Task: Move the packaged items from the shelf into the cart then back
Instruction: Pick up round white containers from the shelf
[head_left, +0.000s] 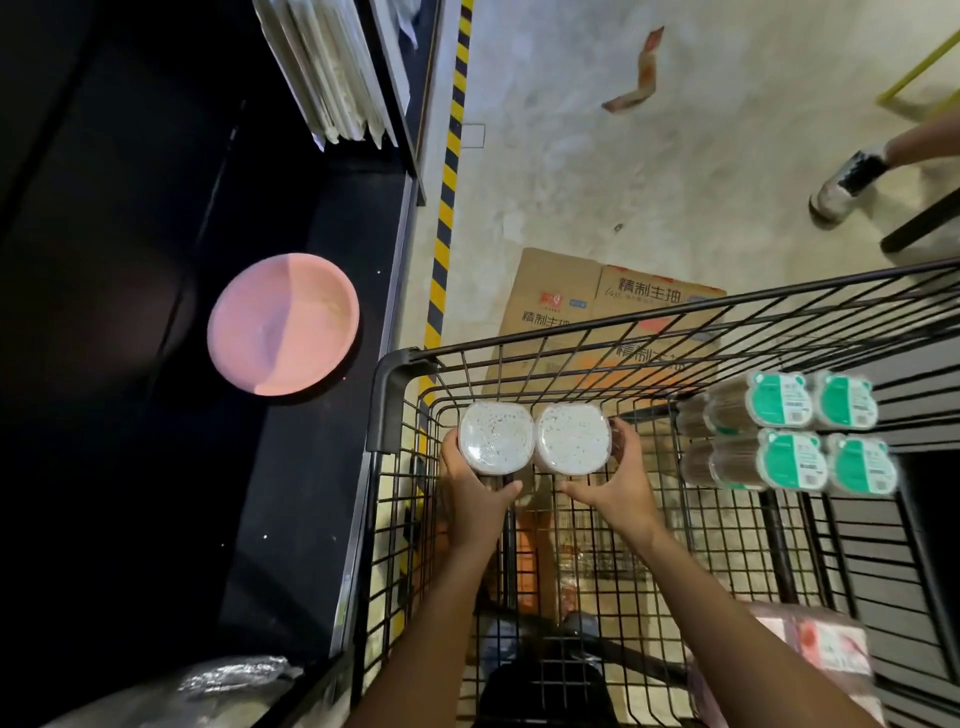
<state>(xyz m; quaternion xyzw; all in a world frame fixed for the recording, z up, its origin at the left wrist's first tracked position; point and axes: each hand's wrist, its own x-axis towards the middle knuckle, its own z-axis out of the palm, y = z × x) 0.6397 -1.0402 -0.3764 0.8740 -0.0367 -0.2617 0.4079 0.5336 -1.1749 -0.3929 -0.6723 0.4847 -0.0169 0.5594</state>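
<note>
Two clear tubs with white speckled contents sit side by side inside the black wire cart (400, 400), near its front left corner. My left hand (475, 488) grips the left tub (496, 435). My right hand (615, 480) grips the right tub (571, 435), fingers curled round its far side. Several packs with green and white lids (789, 431) lie in the cart at the right. A pink wrapped pack (826, 654) lies at the cart's near right. The dark shelf (291, 467) stands to the left of the cart.
A pink plate (283, 325) rests on the dark shelf. White flat packages (332, 73) stand on the shelf above. A flattened cardboard box (613, 312) lies on the floor beyond the cart. Another person's shoe (847, 182) is at the far right. Yellow-black tape (449, 171) marks the floor.
</note>
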